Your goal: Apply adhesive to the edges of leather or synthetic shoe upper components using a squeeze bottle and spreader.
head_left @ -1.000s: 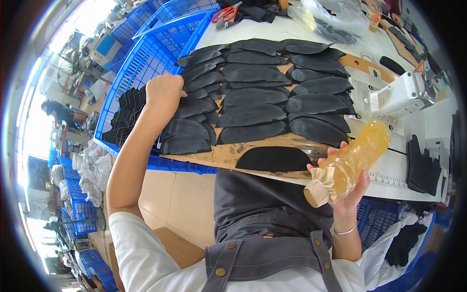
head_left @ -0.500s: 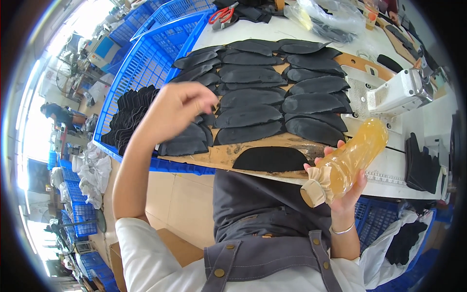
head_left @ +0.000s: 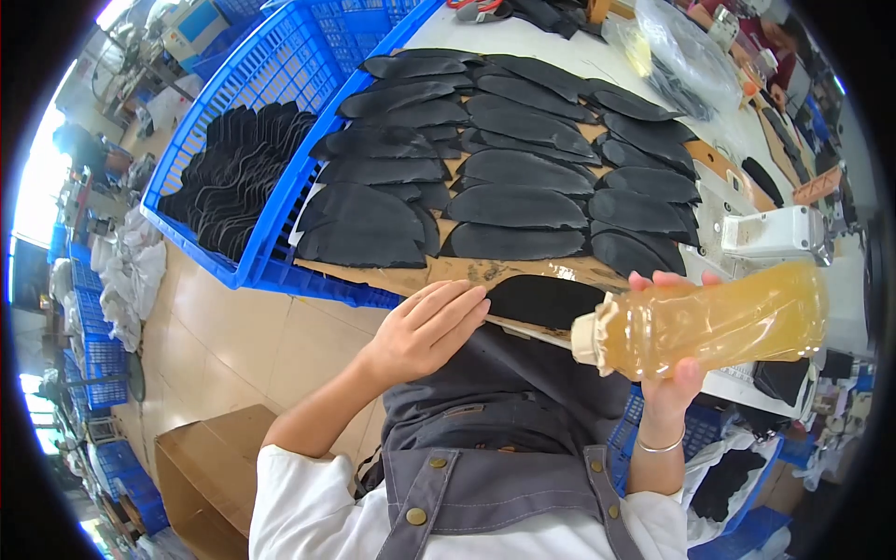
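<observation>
My right hand (head_left: 668, 390) is wrapped round a clear plastic bottle (head_left: 733, 313) of amber liquid, which lies nearly level with its cream, wrapped-looking neck pointing left. Under that neck, a single black half-oval piece (head_left: 541, 301) rests on the front edge of a brown board (head_left: 373, 273). At this piece's left end, my left hand (head_left: 425, 331) has its fingers stretched out side by side, palm down; the thumb is hidden. Nothing shows in that hand. Overlapping black curved pieces (head_left: 523, 173) cover the board behind, in three columns.
On the left, a blue plastic crate (head_left: 245, 266) holds stacked black pieces (head_left: 247, 173). A white machine arm (head_left: 775, 233) stands at the right of the table. Clear plastic bags (head_left: 686, 56) and red-handled scissors (head_left: 481, 9) lie at the back. An open cardboard box (head_left: 219, 476) sits on the floor.
My left hand has come down from above the left-hand pieces to the board's front edge. The bottle has turned from a slant to nearly level. The view has shifted.
</observation>
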Demonstrator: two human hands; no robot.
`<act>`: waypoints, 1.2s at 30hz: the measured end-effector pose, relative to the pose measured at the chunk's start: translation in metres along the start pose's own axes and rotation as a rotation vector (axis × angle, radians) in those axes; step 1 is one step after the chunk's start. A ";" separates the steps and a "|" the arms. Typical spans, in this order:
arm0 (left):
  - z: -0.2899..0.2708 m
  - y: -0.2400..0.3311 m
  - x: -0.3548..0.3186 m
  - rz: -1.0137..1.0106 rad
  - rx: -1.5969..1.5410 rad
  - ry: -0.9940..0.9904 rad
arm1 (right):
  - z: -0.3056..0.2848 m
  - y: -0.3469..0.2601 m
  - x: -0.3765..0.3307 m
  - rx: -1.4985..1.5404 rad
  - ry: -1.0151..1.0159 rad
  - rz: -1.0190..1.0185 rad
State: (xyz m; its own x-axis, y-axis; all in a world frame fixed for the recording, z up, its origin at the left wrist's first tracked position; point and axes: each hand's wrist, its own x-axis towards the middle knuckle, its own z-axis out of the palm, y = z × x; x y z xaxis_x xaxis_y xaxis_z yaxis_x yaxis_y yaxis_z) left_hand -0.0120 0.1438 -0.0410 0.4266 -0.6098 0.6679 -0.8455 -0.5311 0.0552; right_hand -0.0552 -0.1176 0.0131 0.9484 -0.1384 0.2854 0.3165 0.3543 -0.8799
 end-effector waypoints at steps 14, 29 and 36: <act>0.010 -0.015 -0.019 0.054 -0.142 0.175 | 0.072 0.021 0.030 -0.753 -0.526 -0.008; 0.020 -0.014 -0.016 0.081 -0.122 0.221 | 0.057 0.015 0.037 -1.031 -0.646 -0.148; 0.021 -0.011 -0.015 0.067 -0.139 0.207 | 0.033 0.020 0.026 -0.928 -0.397 -0.159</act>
State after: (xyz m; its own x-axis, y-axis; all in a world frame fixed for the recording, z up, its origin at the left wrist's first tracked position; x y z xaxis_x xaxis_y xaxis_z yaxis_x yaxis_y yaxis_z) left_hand -0.0025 0.1468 -0.0673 0.3056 -0.4995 0.8107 -0.9118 -0.3987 0.0981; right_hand -0.0235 -0.0837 0.0155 0.8884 0.2550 0.3817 0.4588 -0.5210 -0.7197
